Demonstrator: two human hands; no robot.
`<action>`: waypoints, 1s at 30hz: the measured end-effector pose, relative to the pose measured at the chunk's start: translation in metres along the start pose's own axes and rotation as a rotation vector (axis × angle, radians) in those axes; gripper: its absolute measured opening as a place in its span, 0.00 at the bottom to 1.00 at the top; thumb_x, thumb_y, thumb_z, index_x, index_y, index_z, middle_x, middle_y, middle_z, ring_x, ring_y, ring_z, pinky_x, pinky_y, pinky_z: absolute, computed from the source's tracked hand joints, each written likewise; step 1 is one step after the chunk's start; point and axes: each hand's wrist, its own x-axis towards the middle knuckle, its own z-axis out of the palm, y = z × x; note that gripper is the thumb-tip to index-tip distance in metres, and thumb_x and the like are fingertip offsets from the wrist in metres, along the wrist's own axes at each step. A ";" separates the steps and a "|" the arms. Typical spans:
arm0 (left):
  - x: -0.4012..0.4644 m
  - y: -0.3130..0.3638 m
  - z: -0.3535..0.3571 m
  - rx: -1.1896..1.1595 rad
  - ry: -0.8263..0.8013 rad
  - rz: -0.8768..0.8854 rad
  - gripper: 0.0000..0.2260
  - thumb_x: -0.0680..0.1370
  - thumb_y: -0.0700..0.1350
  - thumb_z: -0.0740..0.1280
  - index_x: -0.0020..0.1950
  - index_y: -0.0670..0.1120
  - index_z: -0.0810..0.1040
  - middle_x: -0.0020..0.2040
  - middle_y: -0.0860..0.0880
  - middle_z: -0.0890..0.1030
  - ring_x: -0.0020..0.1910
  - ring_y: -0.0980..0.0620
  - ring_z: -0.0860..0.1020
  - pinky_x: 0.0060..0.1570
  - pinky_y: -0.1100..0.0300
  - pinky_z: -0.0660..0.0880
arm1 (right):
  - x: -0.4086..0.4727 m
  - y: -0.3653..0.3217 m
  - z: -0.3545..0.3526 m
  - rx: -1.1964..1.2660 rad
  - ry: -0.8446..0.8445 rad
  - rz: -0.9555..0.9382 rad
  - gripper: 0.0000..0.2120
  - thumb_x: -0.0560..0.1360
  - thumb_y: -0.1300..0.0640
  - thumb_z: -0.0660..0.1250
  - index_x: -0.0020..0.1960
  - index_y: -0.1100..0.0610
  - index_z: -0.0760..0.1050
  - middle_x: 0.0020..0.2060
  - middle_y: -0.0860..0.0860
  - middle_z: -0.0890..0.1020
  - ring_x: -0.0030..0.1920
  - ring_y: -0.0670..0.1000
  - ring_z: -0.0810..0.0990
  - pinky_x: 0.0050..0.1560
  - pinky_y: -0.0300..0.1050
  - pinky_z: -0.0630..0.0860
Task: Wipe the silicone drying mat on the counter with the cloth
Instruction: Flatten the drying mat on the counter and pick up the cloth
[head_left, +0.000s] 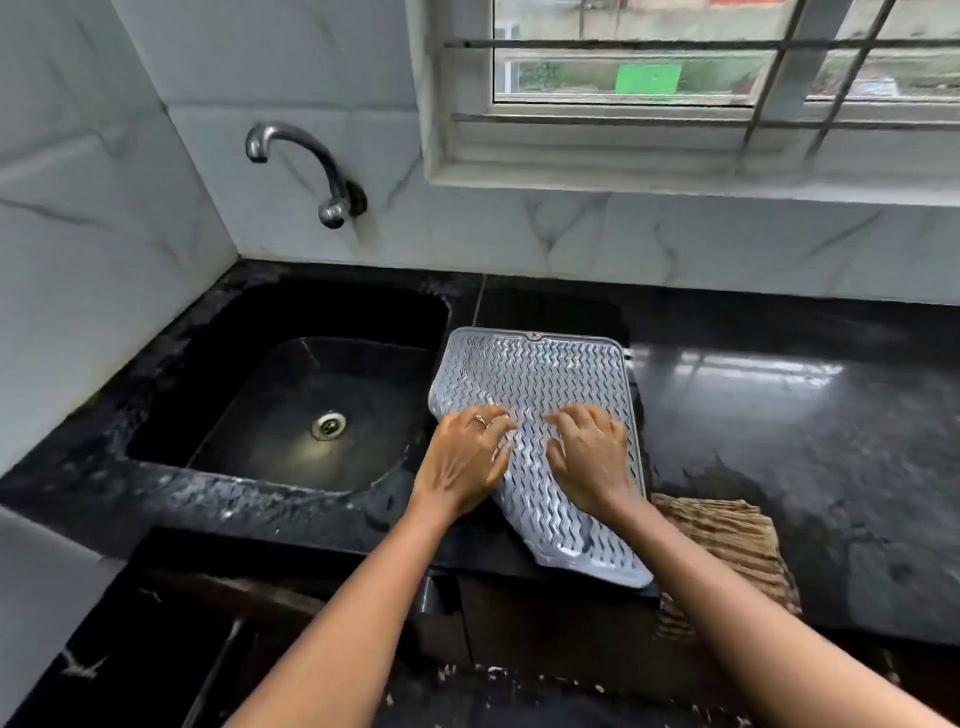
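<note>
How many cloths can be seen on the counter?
1: a brown striped cloth lies at the counter's front edge, right of the mat, partly behind the right forearm. More may be hidden under the mat.

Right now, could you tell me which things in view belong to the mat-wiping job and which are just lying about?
Part of the job:
- silicone drying mat, on the counter
- striped cloth, lying beside the mat, not yet picked up
- left hand and right hand, both on the mat

Just there:
- sink
- tap
- window
</note>
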 end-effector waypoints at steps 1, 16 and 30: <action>-0.002 -0.001 0.000 -0.004 -0.004 -0.002 0.13 0.78 0.47 0.62 0.61 0.49 0.78 0.63 0.49 0.78 0.61 0.49 0.76 0.58 0.52 0.72 | -0.002 -0.002 -0.001 0.024 0.018 0.007 0.14 0.76 0.55 0.60 0.60 0.51 0.74 0.59 0.49 0.76 0.61 0.51 0.69 0.55 0.47 0.60; -0.033 -0.007 0.031 -0.023 0.030 -0.308 0.16 0.73 0.40 0.64 0.60 0.51 0.74 0.59 0.52 0.76 0.55 0.49 0.75 0.55 0.56 0.68 | -0.037 -0.028 0.027 -0.011 -0.208 -0.112 0.19 0.73 0.50 0.63 0.62 0.54 0.68 0.59 0.52 0.70 0.57 0.55 0.71 0.51 0.50 0.73; -0.013 0.007 0.033 -0.117 -0.126 -0.082 0.40 0.69 0.45 0.69 0.77 0.54 0.53 0.79 0.51 0.51 0.78 0.51 0.49 0.75 0.49 0.44 | -0.001 0.006 0.005 0.743 -0.163 0.499 0.11 0.77 0.61 0.56 0.58 0.57 0.70 0.40 0.50 0.76 0.38 0.50 0.73 0.41 0.46 0.69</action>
